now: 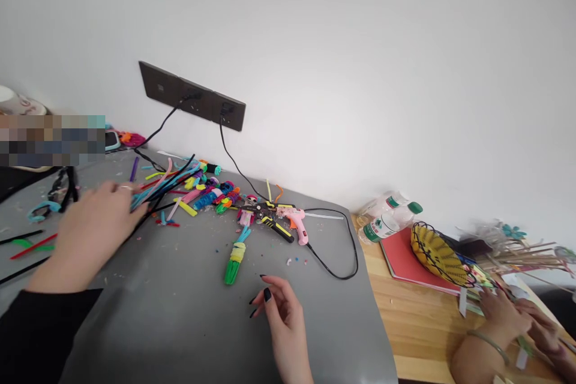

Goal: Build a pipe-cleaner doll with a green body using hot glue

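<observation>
My left hand (92, 231) reaches over the left part of the grey mat, its fingers blurred at the near end of a loose pile of pipe cleaners (168, 180). Whether it grips any of them cannot be made out. Low in the middle, my right hand (284, 318) hovers with loosely curled, parted fingers and nothing in them. Just beyond it lies a green and yellow pipe-cleaner bundle (235, 258) with blue stems on top. Wire strippers (274, 222) with black and yellow handles rest beside a pink glue gun (297, 225).
Several wound pipe-cleaner pieces (211, 195) lie near the wall. The glue gun's black cord (355, 252) loops on the right. Plastic bottles (382, 225), a red folder (405, 261) and a yellow basket (436, 255) occupy the wooden table, where another person's hands (504, 315) work.
</observation>
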A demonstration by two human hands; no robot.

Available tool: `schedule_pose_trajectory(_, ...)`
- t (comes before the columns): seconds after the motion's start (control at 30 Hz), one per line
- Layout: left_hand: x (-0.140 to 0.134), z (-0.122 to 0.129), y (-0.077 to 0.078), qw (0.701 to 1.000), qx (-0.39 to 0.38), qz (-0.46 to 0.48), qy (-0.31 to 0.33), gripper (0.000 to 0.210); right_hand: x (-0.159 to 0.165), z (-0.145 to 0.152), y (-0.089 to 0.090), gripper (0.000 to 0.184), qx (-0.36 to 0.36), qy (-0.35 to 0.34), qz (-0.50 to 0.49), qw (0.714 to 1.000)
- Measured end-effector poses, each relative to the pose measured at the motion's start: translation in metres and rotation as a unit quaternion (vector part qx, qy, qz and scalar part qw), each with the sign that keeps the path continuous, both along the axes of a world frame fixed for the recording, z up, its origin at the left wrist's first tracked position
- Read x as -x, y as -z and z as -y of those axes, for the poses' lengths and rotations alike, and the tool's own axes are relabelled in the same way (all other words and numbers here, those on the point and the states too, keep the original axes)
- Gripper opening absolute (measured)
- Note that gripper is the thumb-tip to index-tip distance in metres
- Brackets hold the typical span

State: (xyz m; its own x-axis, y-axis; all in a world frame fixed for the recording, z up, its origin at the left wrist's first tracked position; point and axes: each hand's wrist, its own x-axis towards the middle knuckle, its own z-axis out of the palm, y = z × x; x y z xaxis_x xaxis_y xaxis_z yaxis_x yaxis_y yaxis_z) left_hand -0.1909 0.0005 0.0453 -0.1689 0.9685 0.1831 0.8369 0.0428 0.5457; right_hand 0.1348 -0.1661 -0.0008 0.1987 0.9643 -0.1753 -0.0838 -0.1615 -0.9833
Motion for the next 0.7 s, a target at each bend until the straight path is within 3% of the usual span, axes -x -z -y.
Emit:
schedule_pose_trajectory(0.03, -0.015, -0.003, -0.001, 0.998, -0.001, -0.057, 0.032, 0.028, 0.002, 0.0, 0.0, 0.041, 0.002, -0.004, -0.003, 1.0)
schedule_pose_trajectory(0.1, -0.047, -0.01, 0.001, 0.982, -0.001, -0.093, 0.162, 0.038, 0.007, 0.0, -0.001, 0.041, 0.004, -0.014, -0.008, 1.0)
schedule_pose_trajectory(0.17, -0.073, -0.02, 0.009, 0.969, 0.005, -0.12, 0.214, 0.045, 0.01, -0.001, -0.003, 0.041, 0.001, -0.019, -0.014, 1.0)
schedule_pose_trajectory(0.27, -0.092, -0.034, 0.028, 0.971, 0.008, -0.122, 0.206, 0.054, 0.01, -0.001, -0.002, 0.043, -0.008, -0.011, -0.02, 1.0)
schedule_pose_trajectory(0.4, -0.091, -0.047, 0.046, 0.967, -0.033, -0.129, 0.216, 0.051, 0.004, 0.002, 0.008, 0.045, -0.014, 0.012, -0.024, 1.0)
schedule_pose_trajectory(0.7, -0.087, -0.07, 0.054, 0.969, -0.149, -0.127, 0.149, 0.035, -0.002, 0.005, 0.03, 0.046, -0.014, 0.011, -0.029, 0.999)
